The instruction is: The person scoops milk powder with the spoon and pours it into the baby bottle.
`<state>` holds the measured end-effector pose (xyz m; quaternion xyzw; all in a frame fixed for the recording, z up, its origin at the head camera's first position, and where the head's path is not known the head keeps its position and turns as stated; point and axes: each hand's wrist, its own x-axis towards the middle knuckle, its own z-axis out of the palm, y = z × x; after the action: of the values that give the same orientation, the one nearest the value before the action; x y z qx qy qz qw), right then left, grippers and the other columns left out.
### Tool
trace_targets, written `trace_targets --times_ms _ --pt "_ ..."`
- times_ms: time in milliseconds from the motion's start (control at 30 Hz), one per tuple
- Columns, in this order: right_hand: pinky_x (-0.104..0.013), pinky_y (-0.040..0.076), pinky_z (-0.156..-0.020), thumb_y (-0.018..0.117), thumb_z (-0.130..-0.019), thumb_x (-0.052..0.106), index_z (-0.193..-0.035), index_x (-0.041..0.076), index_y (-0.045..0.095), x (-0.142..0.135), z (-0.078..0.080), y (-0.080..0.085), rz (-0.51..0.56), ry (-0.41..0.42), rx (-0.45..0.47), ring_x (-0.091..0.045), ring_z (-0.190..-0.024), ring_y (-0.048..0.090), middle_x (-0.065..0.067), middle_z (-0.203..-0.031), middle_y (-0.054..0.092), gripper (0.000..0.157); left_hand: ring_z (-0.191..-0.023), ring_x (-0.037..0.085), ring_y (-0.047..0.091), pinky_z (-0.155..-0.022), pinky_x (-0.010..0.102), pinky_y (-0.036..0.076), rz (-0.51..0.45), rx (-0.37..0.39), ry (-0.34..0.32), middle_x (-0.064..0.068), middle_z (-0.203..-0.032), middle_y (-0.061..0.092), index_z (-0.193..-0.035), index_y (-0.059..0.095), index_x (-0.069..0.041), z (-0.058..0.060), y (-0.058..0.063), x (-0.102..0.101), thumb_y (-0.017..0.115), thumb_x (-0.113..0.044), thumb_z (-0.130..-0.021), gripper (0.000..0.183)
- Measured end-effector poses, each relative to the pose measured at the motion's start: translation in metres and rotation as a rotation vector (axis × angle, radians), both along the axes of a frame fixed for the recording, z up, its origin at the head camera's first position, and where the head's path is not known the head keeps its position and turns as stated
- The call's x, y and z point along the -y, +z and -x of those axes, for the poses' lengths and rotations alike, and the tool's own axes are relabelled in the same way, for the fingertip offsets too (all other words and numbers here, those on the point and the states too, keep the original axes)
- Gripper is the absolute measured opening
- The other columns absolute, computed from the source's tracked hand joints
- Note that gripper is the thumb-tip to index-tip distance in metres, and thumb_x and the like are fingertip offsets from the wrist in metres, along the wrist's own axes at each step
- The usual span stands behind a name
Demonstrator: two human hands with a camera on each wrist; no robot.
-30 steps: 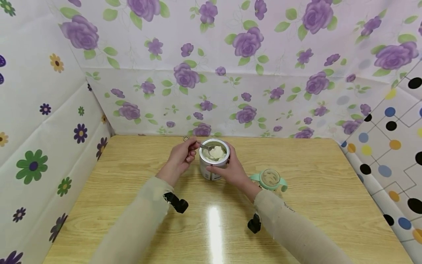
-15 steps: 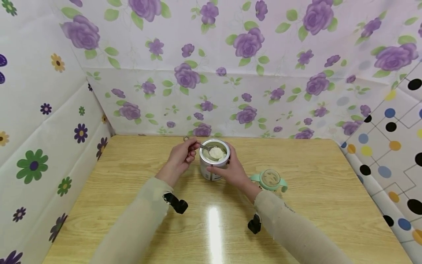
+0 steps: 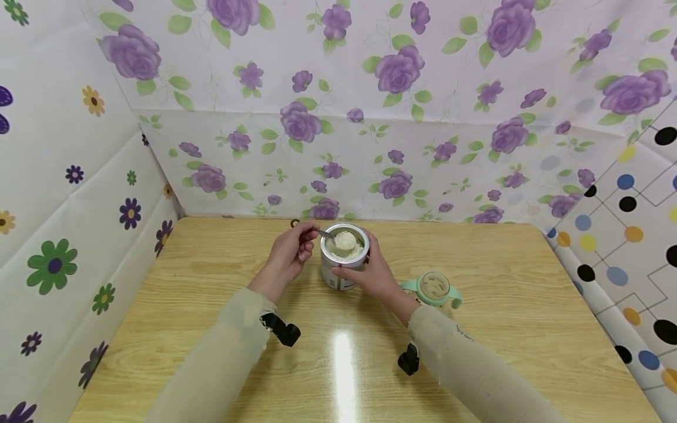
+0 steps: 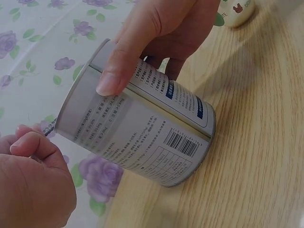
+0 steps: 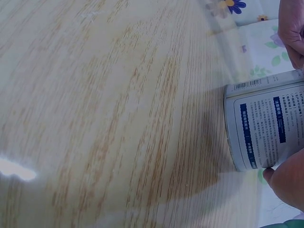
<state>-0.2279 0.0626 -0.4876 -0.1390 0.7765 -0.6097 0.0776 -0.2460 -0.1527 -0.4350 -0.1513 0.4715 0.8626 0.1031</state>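
Silver-rimmed, the can (image 4: 147,133) near the bench's (image 3: 492,252) far edge seemed steadied by the clasping right grip (image 3: 374,271); the left grip (image 3: 288,251) pinched a spoon (image 3: 326,234).

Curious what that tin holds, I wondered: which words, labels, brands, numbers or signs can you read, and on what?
None is clear enough to quote.
Tin: columns of small Chinese-looking print, pale characters on dark blue bands, all too blurred.
Barcode on the tin: digits too small.
Right sleeve: dark mark, possibly lettering, unreadable.
Green-handled cup: brown-red marks, no readable words.
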Motion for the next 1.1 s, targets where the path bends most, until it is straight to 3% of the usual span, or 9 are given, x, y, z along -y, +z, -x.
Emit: trace_targets --times_ms 267,533,733,1100 --pt "-0.064 0.033 -0.12 0.084 -0.092 0.008 -0.169 0.007 0.015 0.001 -0.015 0.031 0.008 0.025 0.012 -0.041 -0.15 0.039 -0.02 -0.165 0.035 0.103 -0.049 0.003 0.044 -0.039 0.012 0.028 -0.035 -0.031 0.007 -0.003 -0.07 0.065 -0.094 0.072 -0.004 -0.002 -0.004 0.001 0.056 -0.01 -0.107 0.022" --pt "-0.066 0.032 -0.121 0.084 -0.092 0.008 -0.169 0.007 0.016 0.002 -0.017 0.032 0.014 0.018 0.009 -0.041 -0.151 0.038 -0.02 -0.166 0.035 0.103 -0.048 0.003 0.044 -0.039 0.012 0.028 -0.007 -0.023 0.03 -0.003 -0.069 0.065 -0.099 0.07 -0.002 -0.004 -0.002 0.001 0.056 -0.009 -0.104 0.017" --pt "-0.064 0.033 -0.121 0.085 -0.091 0.008 -0.169 0.008 0.017 0.002 -0.016 0.03 0.013 0.017 0.008 -0.04 -0.15 0.038 -0.019 -0.165 0.035 0.103 -0.048 0.004 0.044 -0.039 0.013 0.029 0.008 0.0 0.007 -0.002 -0.07 0.064 -0.104 0.068 0.002 -0.004 -0.004 0.002 0.056 -0.008 -0.105 0.016" --pt "-0.064 0.032 -0.121 0.083 -0.092 0.007 -0.169 0.007 0.016 0.0 -0.017 0.034 0.023 0.029 0.0 -0.041 -0.15 0.037 -0.022 -0.167 0.032 0.102 -0.049 0.003 0.043 -0.039 0.012 0.028 0.012 0.011 0.007 -0.003 -0.07 0.065 -0.098 0.07 -0.001 -0.002 -0.003 0.001 0.058 -0.011 -0.106 0.017"
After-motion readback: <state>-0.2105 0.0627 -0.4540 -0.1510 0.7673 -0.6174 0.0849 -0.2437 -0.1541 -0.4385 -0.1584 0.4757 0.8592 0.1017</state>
